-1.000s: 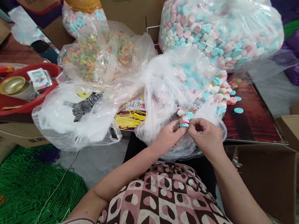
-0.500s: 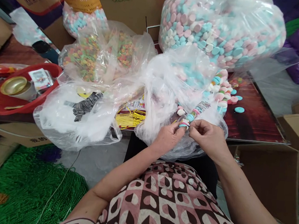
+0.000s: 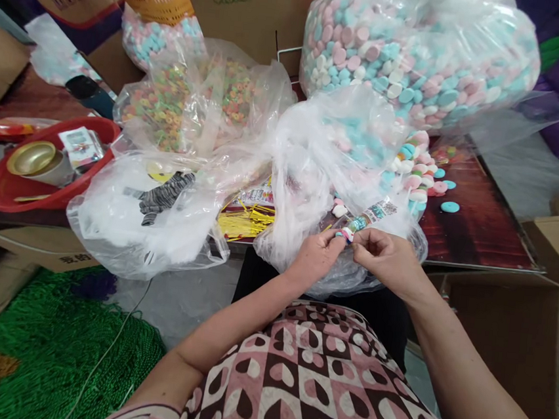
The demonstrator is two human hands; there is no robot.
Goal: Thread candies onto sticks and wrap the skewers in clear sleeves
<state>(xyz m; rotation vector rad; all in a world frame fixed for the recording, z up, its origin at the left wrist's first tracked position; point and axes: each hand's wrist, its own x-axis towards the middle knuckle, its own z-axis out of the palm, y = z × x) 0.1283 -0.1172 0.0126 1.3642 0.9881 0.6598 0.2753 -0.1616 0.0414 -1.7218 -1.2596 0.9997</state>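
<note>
My left hand and my right hand meet in front of me, both pinched on the near end of a thin clear candy packet filled with pink, white and blue discs. The packet slants up and to the right from my fingers. It lies over an open plastic bag of blue and pink candy. Loose candy discs sit on the dark table just beyond.
A huge bag of pastel candy stands at the back right. A bag of ring-shaped candy sits back left, and a red basin with a tape roll lies left. Gold twist ties lie in the middle. Cardboard boxes stand at right.
The packet has tipped further to the right and less of its near end shows between my fingers. Both hands stay together in nearly the same place.
</note>
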